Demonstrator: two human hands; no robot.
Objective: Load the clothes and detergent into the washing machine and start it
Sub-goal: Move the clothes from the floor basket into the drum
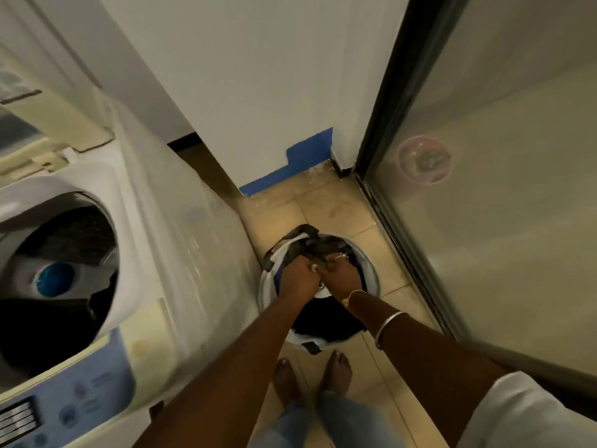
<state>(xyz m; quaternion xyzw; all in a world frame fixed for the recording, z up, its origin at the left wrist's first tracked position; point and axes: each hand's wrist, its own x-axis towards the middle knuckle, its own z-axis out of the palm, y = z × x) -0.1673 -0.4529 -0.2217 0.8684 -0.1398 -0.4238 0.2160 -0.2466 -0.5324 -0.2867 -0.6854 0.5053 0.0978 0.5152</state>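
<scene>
A white top-loading washing machine [181, 253] stands at the left with its lid up. Its round drum opening [61, 273] shows dark clothes and a blue hub at the centre. On the tiled floor to its right sits a round white laundry basket [265, 295] full of dark clothes [326, 318]. Both my hands are down in the basket, side by side. My left hand [298, 276] and my right hand [342, 270] are each closed on a dark garment [318, 245] at the basket's top. No detergent is in view.
The machine's blue control panel [74, 405] is at the lower left. A white wall with blue tape [307, 153] is straight ahead. A frosted glass door with a dark frame [387, 202] runs along the right. My bare feet [310, 373] stand just behind the basket.
</scene>
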